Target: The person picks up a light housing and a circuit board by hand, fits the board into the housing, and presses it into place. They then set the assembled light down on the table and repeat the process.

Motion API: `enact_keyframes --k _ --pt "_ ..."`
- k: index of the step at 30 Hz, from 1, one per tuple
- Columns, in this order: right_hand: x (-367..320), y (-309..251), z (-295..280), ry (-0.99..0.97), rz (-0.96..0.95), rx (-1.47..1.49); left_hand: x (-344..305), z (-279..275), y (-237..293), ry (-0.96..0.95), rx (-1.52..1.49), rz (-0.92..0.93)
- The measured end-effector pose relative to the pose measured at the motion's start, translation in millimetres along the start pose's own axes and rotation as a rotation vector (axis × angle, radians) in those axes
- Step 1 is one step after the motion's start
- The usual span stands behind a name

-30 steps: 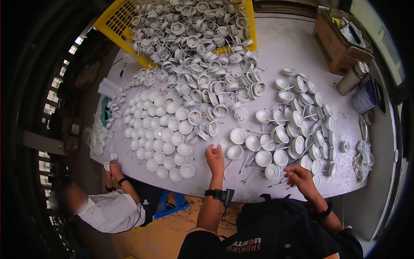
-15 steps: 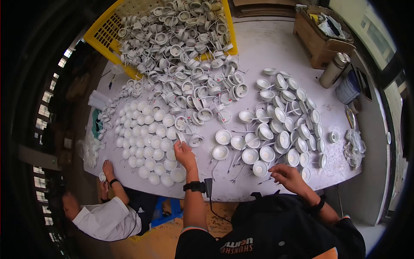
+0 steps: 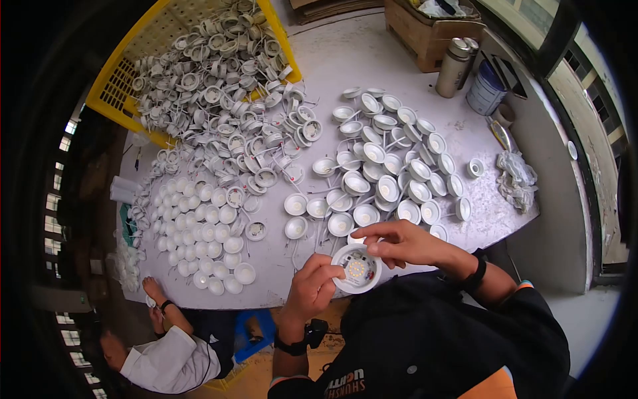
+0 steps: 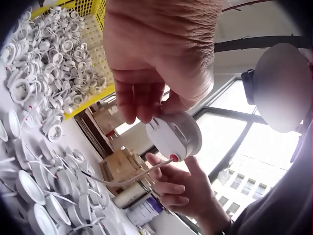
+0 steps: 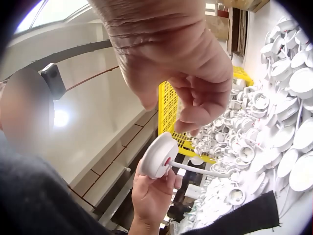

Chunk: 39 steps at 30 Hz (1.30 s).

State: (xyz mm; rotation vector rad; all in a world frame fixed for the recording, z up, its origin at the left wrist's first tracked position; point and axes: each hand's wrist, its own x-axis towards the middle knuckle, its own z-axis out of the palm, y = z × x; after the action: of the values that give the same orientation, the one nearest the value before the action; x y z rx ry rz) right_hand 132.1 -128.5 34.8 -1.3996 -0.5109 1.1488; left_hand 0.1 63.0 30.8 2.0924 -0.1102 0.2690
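In the head view my left hand (image 3: 311, 292) pinches the edge of a round white lamp housing (image 3: 357, 268), whose open face shows a board with yellow LED dots. My right hand (image 3: 415, 246) is at the housing's upper right rim, index finger extended. The left wrist view shows the back of the housing (image 4: 173, 137) with a red spot and a white cable, held between thumb and fingers. In the right wrist view my right hand (image 5: 181, 68) hangs above the housing (image 5: 159, 156), with a gap between them.
A yellow crate (image 3: 113, 90) spills wired housings onto the table. White cups stand in rows at left (image 3: 199, 233); more wired lamps (image 3: 385, 189) lie at right. A flask (image 3: 453, 66), a tin (image 3: 487, 86) and a cardboard box (image 3: 425, 33) are behind. Another person (image 3: 174, 346) sits at left.
My left hand has brought a housing from among the pieces at left back towards my body. My right hand has moved left to meet it. The head view has shifted to the right.
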Motion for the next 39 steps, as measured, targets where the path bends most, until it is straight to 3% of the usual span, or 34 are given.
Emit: enact_keyframes --k 3,5,6,9,13,14,16,23,27,29,30,31,33,35,37,39 --pt "-8 2 6 -0.061 0.024 0.068 0 28 3 0.049 -0.025 0.101" --pt "-13 6 10 0.093 -0.081 0.119 0 52 12 0.328 -0.500 -0.110" --pt "-16 6 12 0.148 -0.091 0.090 -3 53 7 0.175 -0.485 -0.105" --pt "-24 11 19 0.283 -0.179 0.114 -13 74 6 0.066 -0.276 -0.136" --pt "-27 8 21 0.342 -0.182 0.187 -9 81 19 0.212 -0.313 -0.193" --pt "-27 9 18 0.345 -0.183 0.189 -8 79 22 0.209 -0.312 -0.193" --pt "-24 14 11 0.144 -0.015 0.289 -6 72 27 0.133 -0.432 -0.399" --pt "-25 26 4 0.185 -0.041 0.257 -6 78 24 0.016 -0.261 -0.364" --pt "-31 30 -9 0.185 -0.002 0.098 3 87 18 0.044 -0.569 -0.544" --pt "-33 43 -28 0.160 -0.099 0.212 14 92 22 0.069 -0.580 -0.661" --pt "-38 48 -46 0.224 -0.082 0.298 18 93 20 0.050 -0.591 -0.646" --pt "-44 51 -68 0.425 -0.123 0.267 19 93 18 0.083 -0.672 -0.651" --pt "-41 96 -131 0.913 -0.373 -0.083 19 93 16 0.106 -0.749 -0.656" --pt "-55 119 -192 1.188 -0.248 -0.509 20 95 14 0.154 -0.727 -0.718" --pt "-65 141 -237 1.241 -0.056 -0.808 21 96 13 0.134 -0.718 -0.729" --pt "-67 151 -255 1.242 0.015 -0.943 26 98 16 0.103 -0.663 -0.760"
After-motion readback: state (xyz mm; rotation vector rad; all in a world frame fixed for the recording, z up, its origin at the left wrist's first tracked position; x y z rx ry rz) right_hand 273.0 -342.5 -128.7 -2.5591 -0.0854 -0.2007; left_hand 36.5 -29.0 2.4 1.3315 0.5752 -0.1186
